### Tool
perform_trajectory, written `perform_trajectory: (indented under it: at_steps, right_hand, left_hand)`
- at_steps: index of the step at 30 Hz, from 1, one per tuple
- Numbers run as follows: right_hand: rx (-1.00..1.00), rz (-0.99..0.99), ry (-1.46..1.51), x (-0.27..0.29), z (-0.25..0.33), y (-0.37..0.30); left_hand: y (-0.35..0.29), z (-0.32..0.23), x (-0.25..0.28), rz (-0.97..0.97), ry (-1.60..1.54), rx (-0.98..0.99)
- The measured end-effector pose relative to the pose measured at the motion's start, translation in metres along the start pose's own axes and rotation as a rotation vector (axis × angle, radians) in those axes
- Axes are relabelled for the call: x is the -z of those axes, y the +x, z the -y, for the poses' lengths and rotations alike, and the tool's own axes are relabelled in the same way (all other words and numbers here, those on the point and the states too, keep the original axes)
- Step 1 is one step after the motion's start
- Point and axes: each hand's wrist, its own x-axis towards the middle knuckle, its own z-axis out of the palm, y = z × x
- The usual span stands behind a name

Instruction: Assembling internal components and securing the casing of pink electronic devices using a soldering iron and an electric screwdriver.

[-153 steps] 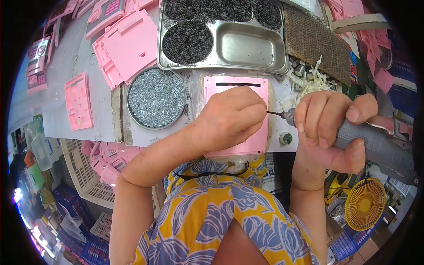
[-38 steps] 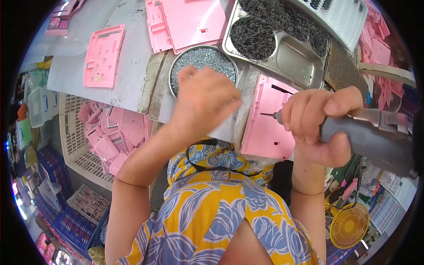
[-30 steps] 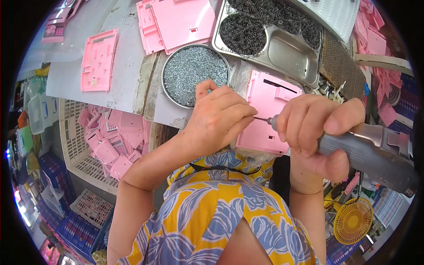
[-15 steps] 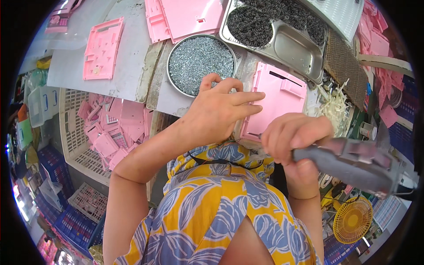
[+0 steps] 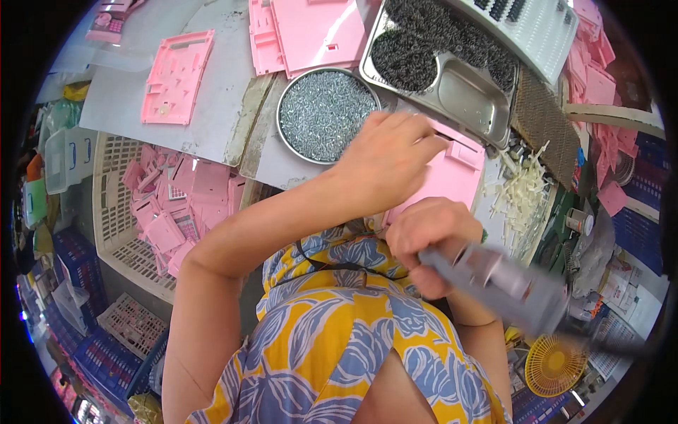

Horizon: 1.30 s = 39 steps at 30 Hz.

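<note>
A grey electric screwdriver (image 5: 505,283), smeared by motion, is gripped in my right hand (image 5: 432,237); its body points away to the lower right and its tip is hidden. Beneath both hands lies a pink plastic panel (image 5: 459,173) with a slot near its far edge. My left hand (image 5: 392,159) is over the panel's left side, fingers curled together; whatever they pinch, if anything, is hidden under them. Just left of that hand stands a round metal dish (image 5: 328,116) full of small silvery screws.
A steel tray (image 5: 472,92) holds dark springs at the far side. White plastic bits (image 5: 522,187) are heaped right of the panel. More pink panels (image 5: 321,32) lie beyond the dish, another pink shell (image 5: 176,78) at left. A white basket (image 5: 116,212) holds pink parts.
My left hand has gone from spread fingers on the panel to curled ones, slightly farther right. My right hand and the screwdriver have moved left and nearer to me.
</note>
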Motion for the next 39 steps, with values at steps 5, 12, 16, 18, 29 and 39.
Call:
perform_trajectory:
  at_steps: [5, 12, 16, 18, 29, 39]
  right_hand:
    - [0.055, -0.058, 0.455, 0.033, 0.063, 0.010]
    - [0.299, 0.063, 0.675, 0.073, 0.135, 0.009]
    - [0.225, -0.030, 0.469, 0.085, 0.113, -0.001]
    - [0.158, -0.107, 0.375, 0.085, 0.101, 0.000]
    - [0.315, -0.614, -0.860, 0.090, 0.068, 0.013]
    - [-0.243, -0.273, 0.619, 0.054, -0.020, 0.040]
  left_hand:
    - [0.063, -0.014, -0.061, -0.104, 0.250, -0.250]
    - [-0.023, -0.029, 0.151, 0.192, 0.237, -0.187]
    - [-0.100, -0.025, 0.256, 0.196, 0.339, 0.311]
    - [-0.075, 0.000, 0.263, 0.008, 0.161, 0.516]
    - [0.126, 0.286, 0.231, -0.625, -0.830, 0.918]
    - [0.040, -0.029, 0.109, -0.156, 0.468, -0.379]
